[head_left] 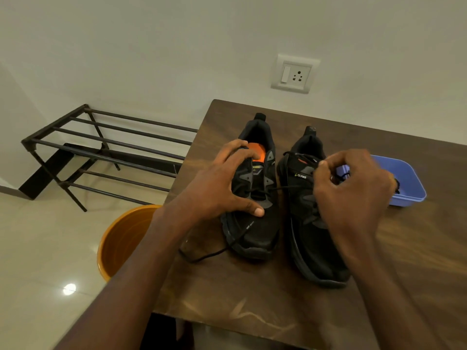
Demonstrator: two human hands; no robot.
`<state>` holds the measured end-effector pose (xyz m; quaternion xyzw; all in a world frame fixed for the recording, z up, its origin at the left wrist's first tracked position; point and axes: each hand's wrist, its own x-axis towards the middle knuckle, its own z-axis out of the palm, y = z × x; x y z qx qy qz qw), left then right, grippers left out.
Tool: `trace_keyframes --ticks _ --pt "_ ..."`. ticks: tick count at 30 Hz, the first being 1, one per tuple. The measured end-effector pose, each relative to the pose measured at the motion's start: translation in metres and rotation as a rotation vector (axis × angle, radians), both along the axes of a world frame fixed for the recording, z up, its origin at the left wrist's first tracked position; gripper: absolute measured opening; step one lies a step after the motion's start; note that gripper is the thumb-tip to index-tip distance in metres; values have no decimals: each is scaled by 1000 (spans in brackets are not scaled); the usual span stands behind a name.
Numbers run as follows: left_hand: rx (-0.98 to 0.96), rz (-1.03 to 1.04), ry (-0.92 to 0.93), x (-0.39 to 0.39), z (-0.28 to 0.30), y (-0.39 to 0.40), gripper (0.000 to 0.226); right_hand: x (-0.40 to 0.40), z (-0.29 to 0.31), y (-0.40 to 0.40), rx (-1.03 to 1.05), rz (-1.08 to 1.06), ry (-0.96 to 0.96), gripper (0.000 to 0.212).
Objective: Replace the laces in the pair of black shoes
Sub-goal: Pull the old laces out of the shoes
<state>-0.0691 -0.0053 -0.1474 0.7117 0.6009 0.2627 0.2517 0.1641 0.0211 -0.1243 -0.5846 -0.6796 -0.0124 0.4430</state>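
Two black shoes stand side by side on the brown table (252,294), toes toward me. My left hand (222,185) grips the left shoe (255,231) across its tongue, fingers at the orange-lined opening and thumb on the vamp. A thin black lace (285,188) runs taut from this shoe's eyelets to my right hand (351,193), which pinches it above the right shoe (310,243). The lace's other end (207,256) trails loose over the table by the left shoe's toe. The right shoe's laces are mostly hidden under my right hand.
A blue plastic tray (406,183) with something dark in it sits at the table's right, behind my right hand. An orange bucket (121,238) stands on the floor at the table's left edge. A black metal rack (101,152) lines the wall, with a socket (294,74) above.
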Motion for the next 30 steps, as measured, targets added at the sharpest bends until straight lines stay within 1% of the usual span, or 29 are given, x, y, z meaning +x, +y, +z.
trace_keyframes --ticks 2,4,6,8,9,10,11,12,14,15,16,18,19,20,23,24,26,27,28,30 --pt "12 -9 45 2 -1 -1 80 -1 0 -4 -87 210 62 20" --pt "27 -16 80 6 -2 -3 59 1 1 -6 -224 462 85 17" --pt "51 -25 104 9 -3 -5 42 7 9 -9 -446 671 91 8" --pt "100 -14 111 13 -3 -5 25 15 18 -13 -689 767 71 13" --pt "126 3 114 14 -3 -4 18 18 19 -14 -755 776 46 19" --pt "147 25 117 16 -3 -3 13 19 19 -16 -761 763 12 28" --pt "161 45 116 18 -4 -2 11 19 17 -17 -698 733 -30 34" --pt "171 64 107 20 -5 -2 9 17 14 -16 -588 699 -73 34" --pt "192 94 69 25 -6 -2 8 8 6 -12 -376 665 -122 25" --pt "205 104 52 26 -7 -2 8 2 2 -11 -319 658 -163 31" --pt "219 111 40 27 -7 -2 8 -3 -2 -9 -298 647 -236 44" --pt "239 122 23 27 -8 -2 8 -11 -8 -9 -327 583 -432 73" --pt "249 126 16 27 -8 -2 8 -13 -10 -10 -364 548 -499 81" --pt "254 129 13 27 -7 -3 8 -15 -12 -11 -403 520 -535 85" --pt "280 166 -16 30 -2 -5 6 -15 -13 -8 -480 479 -544 90" --pt "290 195 -79 30 1 -6 7 -15 -13 -7 -496 472 -552 91" --pt "292 264 -271 29 9 -5 15 -15 -12 -6 -532 463 -555 92" --pt "289 276 -309 27 10 -5 17 -15 -13 -6 -542 463 -553 92" --pt "297 276 -261 26 9 -5 15 -15 -13 -7 -545 463 -550 92" --pt "320 255 -28 27 2 -5 2 -16 -13 -8 -542 458 -545 94"
